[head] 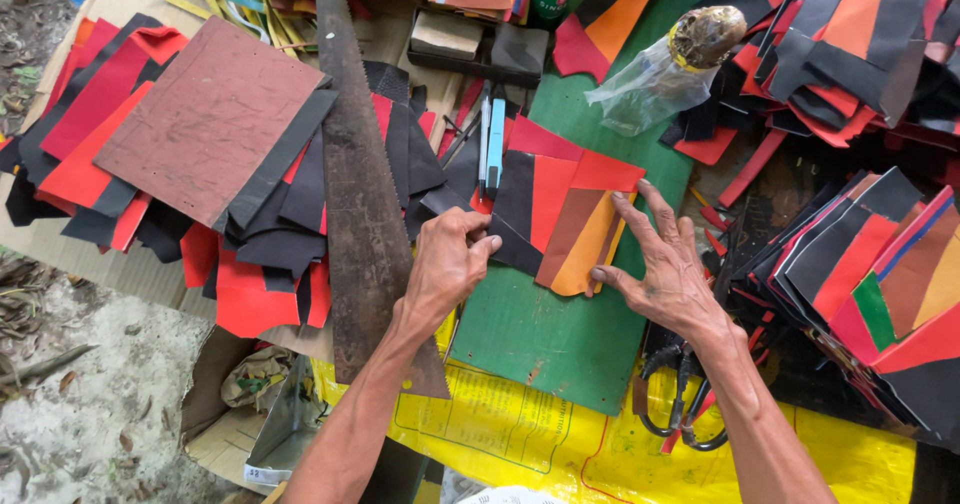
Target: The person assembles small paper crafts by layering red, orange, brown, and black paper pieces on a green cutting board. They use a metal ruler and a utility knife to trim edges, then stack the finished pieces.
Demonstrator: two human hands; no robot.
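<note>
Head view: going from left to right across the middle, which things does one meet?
Brown board → rusty saw → left hand → striped patch → right hand → stack of striped pieces.

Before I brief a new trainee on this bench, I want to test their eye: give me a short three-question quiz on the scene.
1. True or false: the right hand rests spread on the patchwork piece.
2. Which tool lies just left of the left hand? A) rusty saw B) hammer C) pliers
3. What colour is the board under both hands?

Key: 1 true; 2 A, the rusty saw; 3 green.
</note>
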